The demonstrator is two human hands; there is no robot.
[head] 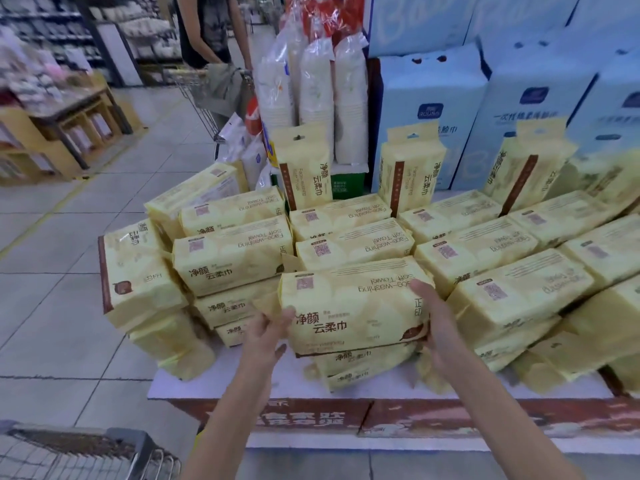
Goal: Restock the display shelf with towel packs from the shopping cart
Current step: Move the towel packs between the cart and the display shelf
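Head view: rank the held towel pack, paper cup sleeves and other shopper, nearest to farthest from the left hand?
1. Held towel pack, gripped by the left hand.
2. Paper cup sleeves, standing at the back, centre.
3. Other shopper, far off, upper left.

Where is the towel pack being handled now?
Head view, centre front of the display shelf: the towel pack sits atop a stack, between the left hand and right hand.

Bright, even, slightly cool light falls from above. Soft, faint shadows sit under the front towel pack (353,306). Glare streaks the plastic-wrapped cup stacks (315,81). Wide-angle distortion bends the floor tiles (69,306) near the edges, and the far shelves (52,29) are blurred.
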